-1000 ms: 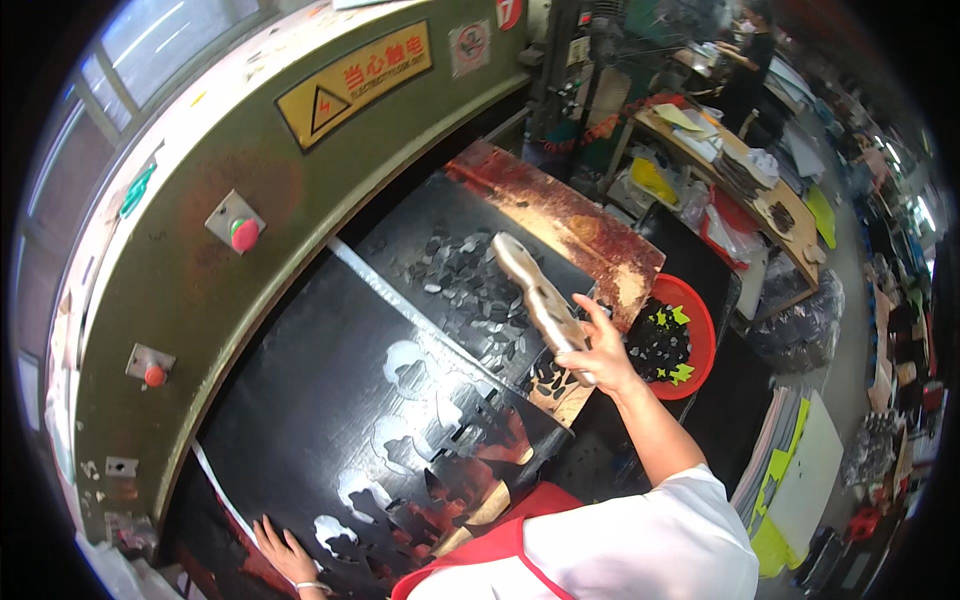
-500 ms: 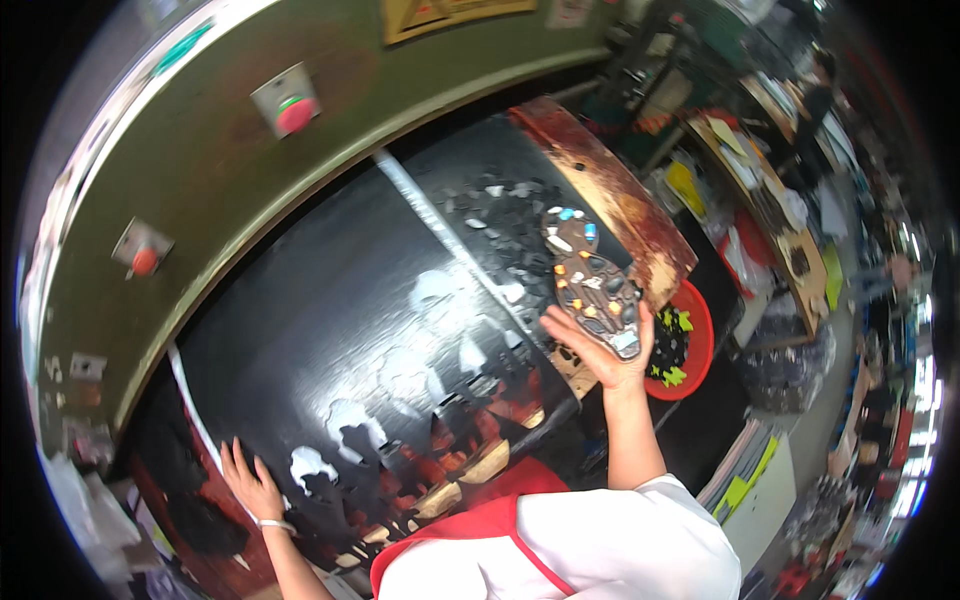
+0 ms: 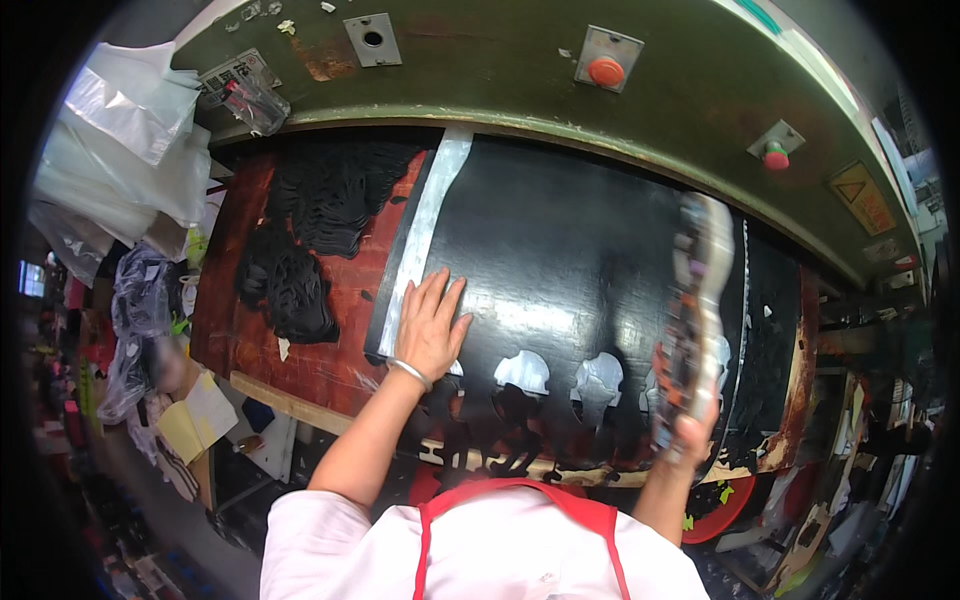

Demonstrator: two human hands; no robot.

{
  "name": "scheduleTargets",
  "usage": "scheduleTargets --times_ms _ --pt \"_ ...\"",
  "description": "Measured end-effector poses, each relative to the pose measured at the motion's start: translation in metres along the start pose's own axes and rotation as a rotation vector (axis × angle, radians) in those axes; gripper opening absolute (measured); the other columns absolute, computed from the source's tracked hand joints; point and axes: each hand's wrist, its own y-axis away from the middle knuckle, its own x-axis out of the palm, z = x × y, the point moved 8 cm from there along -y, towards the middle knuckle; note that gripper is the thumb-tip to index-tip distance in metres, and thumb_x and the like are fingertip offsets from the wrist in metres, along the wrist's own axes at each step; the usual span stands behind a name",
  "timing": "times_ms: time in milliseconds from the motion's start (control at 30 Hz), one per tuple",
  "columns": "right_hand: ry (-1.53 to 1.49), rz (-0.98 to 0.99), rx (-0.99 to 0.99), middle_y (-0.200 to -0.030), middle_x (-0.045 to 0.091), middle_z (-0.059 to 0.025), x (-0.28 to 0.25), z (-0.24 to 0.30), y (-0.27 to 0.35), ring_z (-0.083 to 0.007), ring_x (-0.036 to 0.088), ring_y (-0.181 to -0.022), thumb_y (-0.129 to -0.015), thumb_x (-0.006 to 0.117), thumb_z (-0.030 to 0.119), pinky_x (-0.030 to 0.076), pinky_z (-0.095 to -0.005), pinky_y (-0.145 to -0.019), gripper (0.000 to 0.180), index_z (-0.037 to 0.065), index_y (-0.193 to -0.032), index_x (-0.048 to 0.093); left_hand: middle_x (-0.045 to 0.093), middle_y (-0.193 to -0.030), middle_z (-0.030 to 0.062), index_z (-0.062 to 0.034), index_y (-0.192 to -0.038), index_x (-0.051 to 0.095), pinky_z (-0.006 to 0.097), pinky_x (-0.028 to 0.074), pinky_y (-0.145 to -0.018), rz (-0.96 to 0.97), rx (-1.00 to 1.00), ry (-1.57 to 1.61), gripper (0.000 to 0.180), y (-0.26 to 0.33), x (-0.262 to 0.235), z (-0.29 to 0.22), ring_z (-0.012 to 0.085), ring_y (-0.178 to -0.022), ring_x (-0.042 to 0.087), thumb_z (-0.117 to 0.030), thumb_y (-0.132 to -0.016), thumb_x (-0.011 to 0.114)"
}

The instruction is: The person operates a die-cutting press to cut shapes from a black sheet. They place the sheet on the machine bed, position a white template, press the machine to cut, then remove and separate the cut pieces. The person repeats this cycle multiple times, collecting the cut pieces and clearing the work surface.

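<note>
Right hand [image 3: 688, 440] sits low at the near edge of the bench, fingers closed round the bottom end of a long cutting die [image 3: 692, 320], a shoe-sole-shaped tool blurred in the picture. That die rises from the fist and stands roughly upright, its upper end reaching up over the black sheet [image 3: 560, 250]; whether its lower edge touches the sheet cannot be told.

Left hand [image 3: 430, 325] lies flat on the same black sheet, palm down and fingers spread, close to the sheet's left border, with a metal bracelet [image 3: 410, 373] at the wrist. It is well apart from the die, and between the two hands, along the sheet's near edge, runs a row of sole-shaped holes [image 3: 560, 375] showing a pale surface beneath.

Just left of the flat hand a pale strip [image 3: 425, 235] runs along the sheet's edge. Beyond it is the reddish-brown cutting board [image 3: 335, 330], and on that board lies a heap of black cut pieces [image 3: 300, 240].

Farther off, the green press beam [image 3: 560, 90] arches across the top, carrying a red push-button [image 3: 605, 70] and a second button [image 3: 775, 157] to the right. Clear plastic bags [image 3: 130, 130] hang at the far left.
</note>
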Motion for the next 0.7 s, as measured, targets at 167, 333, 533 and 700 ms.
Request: scheduleTargets --times_ms 167,333,533,700 --pt "0.350 0.181 0.108 -0.133 0.049 -0.0208 0.126 -0.078 -0.067 -0.0311 0.052 -0.120 -0.055 0.085 0.016 0.040 -0.0395 -0.104 0.091 0.002 -0.136 0.046 0.050 -0.132 0.0248 0.0056 -0.137 0.037 0.047 0.033 -0.110 -0.143 -0.059 0.200 0.053 0.005 -0.004 0.011 0.0406 -0.123 0.047 -0.001 -0.087 0.053" --pt "1.048 0.108 -0.323 -0.136 0.020 -0.0438 0.208 -0.112 -0.062 -0.0615 0.025 -0.127 -0.056 0.082 0.015 0.030 -0.0585 -0.105 0.090 0.007 -0.137 0.045 0.046 -0.133 0.0276 0.0073 -0.139 0.032 0.050 0.032 -0.110 -0.139 -0.034 0.247 0.057 -0.002 0.004 0.014 0.0428 -0.125 0.045 0.002 -0.085 0.051" --pt "1.014 0.249 -0.283 -0.137 0.020 -0.0446 0.199 -0.120 -0.096 -0.0610 0.024 -0.128 -0.064 0.083 0.024 0.027 -0.0584 -0.107 0.099 0.000 -0.144 0.029 0.047 -0.133 0.0268 0.0069 -0.137 0.034 0.050 0.032 -0.109 -0.098 -0.049 0.206 0.057 -0.035 0.015 0.019 0.0433 -0.127 0.043 0.003 -0.082 0.052" --pt "0.730 0.010 -0.195 -0.141 0.037 -0.0267 0.113 -0.086 -0.162 -0.0350 0.038 -0.134 -0.083 0.072 0.020 0.032 -0.0431 -0.110 0.082 -0.003 -0.145 0.025 0.062 -0.118 0.0187 -0.0021 -0.132 0.048 0.041 0.042 -0.102 -0.164 -0.117 0.364 0.044 -0.073 0.006 0.042 0.0363 -0.117 0.055 0.001 -0.089 0.051"
